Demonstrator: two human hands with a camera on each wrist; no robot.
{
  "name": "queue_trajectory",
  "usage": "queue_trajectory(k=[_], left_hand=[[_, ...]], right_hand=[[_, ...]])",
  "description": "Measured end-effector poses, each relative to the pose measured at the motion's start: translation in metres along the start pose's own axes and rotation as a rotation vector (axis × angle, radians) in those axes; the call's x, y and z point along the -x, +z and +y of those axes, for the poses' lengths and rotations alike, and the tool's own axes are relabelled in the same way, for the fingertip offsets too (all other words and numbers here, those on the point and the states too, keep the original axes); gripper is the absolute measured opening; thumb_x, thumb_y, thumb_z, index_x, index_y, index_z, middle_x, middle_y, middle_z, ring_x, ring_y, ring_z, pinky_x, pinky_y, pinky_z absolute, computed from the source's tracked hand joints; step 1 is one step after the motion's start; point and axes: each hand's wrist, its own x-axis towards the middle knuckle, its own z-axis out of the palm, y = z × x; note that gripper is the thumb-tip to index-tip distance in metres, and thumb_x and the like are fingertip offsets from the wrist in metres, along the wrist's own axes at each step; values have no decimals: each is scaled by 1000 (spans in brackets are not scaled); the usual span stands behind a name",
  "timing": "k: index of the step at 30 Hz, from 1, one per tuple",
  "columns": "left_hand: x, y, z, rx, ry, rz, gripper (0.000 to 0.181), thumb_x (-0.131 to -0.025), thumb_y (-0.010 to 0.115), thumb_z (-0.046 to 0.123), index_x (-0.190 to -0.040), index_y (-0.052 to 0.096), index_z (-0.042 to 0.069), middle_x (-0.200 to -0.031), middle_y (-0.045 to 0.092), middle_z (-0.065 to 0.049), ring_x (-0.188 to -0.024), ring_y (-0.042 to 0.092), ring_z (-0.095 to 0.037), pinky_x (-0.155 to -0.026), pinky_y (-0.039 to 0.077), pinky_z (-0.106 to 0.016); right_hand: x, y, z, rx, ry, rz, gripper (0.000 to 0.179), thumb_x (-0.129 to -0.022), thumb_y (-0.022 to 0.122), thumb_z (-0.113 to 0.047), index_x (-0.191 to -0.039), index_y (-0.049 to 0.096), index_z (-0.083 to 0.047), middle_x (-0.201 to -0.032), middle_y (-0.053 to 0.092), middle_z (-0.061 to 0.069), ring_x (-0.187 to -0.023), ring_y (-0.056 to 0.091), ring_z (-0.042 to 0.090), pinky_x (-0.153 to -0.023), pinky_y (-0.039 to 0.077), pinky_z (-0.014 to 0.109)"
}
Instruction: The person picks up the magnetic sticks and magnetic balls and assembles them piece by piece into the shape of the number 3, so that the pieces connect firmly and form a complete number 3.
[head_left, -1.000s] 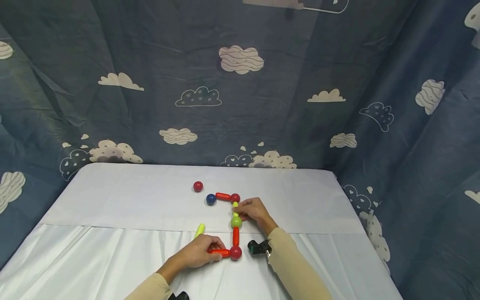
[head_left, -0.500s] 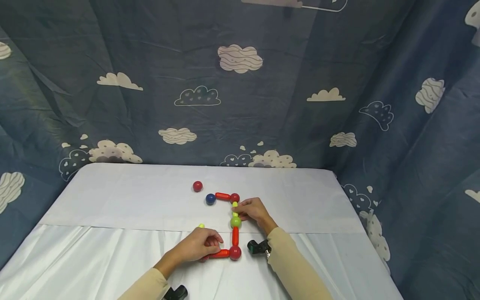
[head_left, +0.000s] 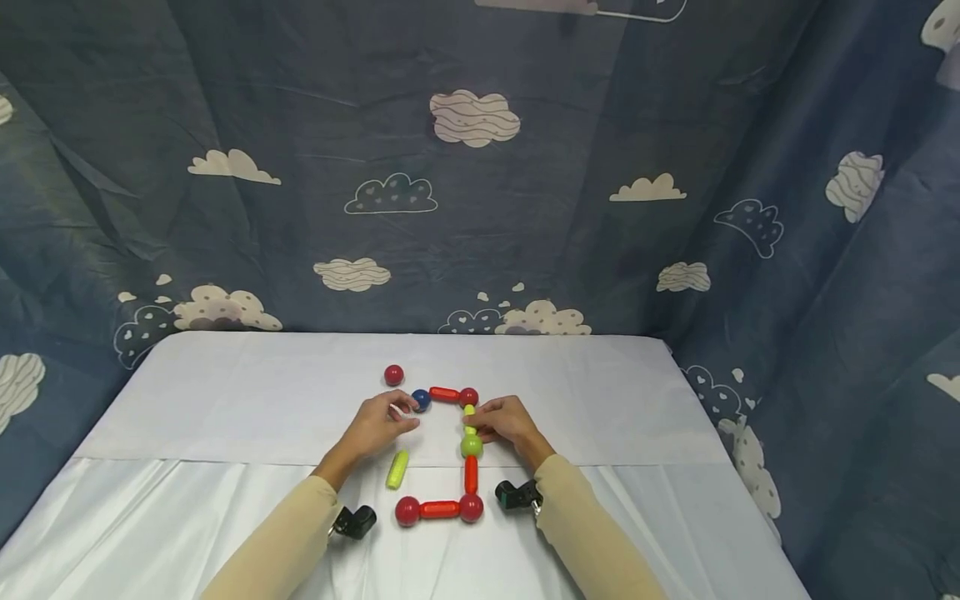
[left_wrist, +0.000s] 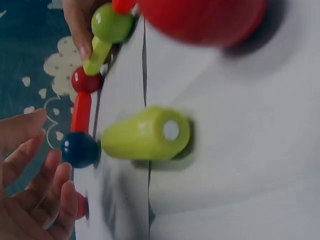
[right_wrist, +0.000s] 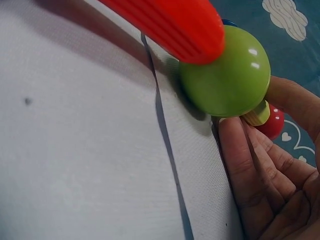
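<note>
Magnetic rods and balls form a chain on the white cloth. My right hand [head_left: 508, 423] pinches the yellow-green rod [head_left: 469, 417] between the green ball [head_left: 472, 446] and the far red ball [head_left: 468, 397]. A red rod [head_left: 444, 394] runs left from there to a blue ball [head_left: 422, 400]. My left hand [head_left: 384, 423] is beside that ball, its fingers loosely spread with nothing between them. Nearer, a red rod [head_left: 471, 475] leads to a corner red ball [head_left: 470, 508], then another red rod [head_left: 439, 509] and an end red ball [head_left: 407, 511].
A loose yellow-green rod [head_left: 397, 469] lies left of the chain, its silver end [left_wrist: 171, 130] showing in the left wrist view. Beyond my left hand sits a single red ball [head_left: 393, 375]. A dark cloud-print curtain [head_left: 480, 208] hangs behind the table.
My left hand has left the near red rod, uncovering the red ball at its end, and moved away from me to the blue ball. The right hand stays where it was.
</note>
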Motion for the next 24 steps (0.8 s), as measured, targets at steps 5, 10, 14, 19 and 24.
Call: queue_trajectory(k=[5, 10, 14, 19, 24], left_hand=[[-17, 0, -3, -54, -42, 31, 35, -83, 75, 16, -114, 60, 9, -113, 58, -10, -96, 56, -24, -77, 49, -37], [-30, 4, -4, -108, -41, 35, 43, -81, 77, 17, -119, 57, 11, -116, 55, -11, -95, 54, -23, -80, 48, -39], [-36, 7, -7, -143, -23, 11, 48, -80, 78, 16, -122, 56, 10, -116, 53, -12, -91, 52, -22, -79, 47, -38], [-37, 7, -7, -209, -20, -25, 49, -79, 79, 17, -123, 57, 9, -111, 57, -11, -93, 51, -23, -85, 45, -43], [-39, 5, -7, -227, -36, -40, 43, -82, 77, 19, -119, 60, 9, -100, 61, -7, -89, 54, -21, -84, 45, -42]], right_hand=[[2, 1, 0, 6, 2, 7, 28, -75, 83, -20, -91, 69, -2, -74, 67, 7, -57, 61, 12, -56, 52, 22], [2, -1, -1, 5, 2, -3, 27, -76, 82, -19, -91, 69, -1, -74, 67, 7, -58, 62, 12, -57, 53, 23], [2, -2, -1, -1, 5, -2, 27, -76, 83, -19, -90, 69, -1, -73, 67, 6, -56, 61, 11, -57, 52, 22], [2, -2, 1, -23, -1, -29, 27, -75, 83, -19, -90, 69, 0, -72, 67, 6, -57, 61, 11, -57, 53, 23], [0, -1, 3, -27, -15, -34, 27, -75, 83, -20, -88, 69, -1, -71, 66, 6, -57, 61, 11, -57, 53, 23]])
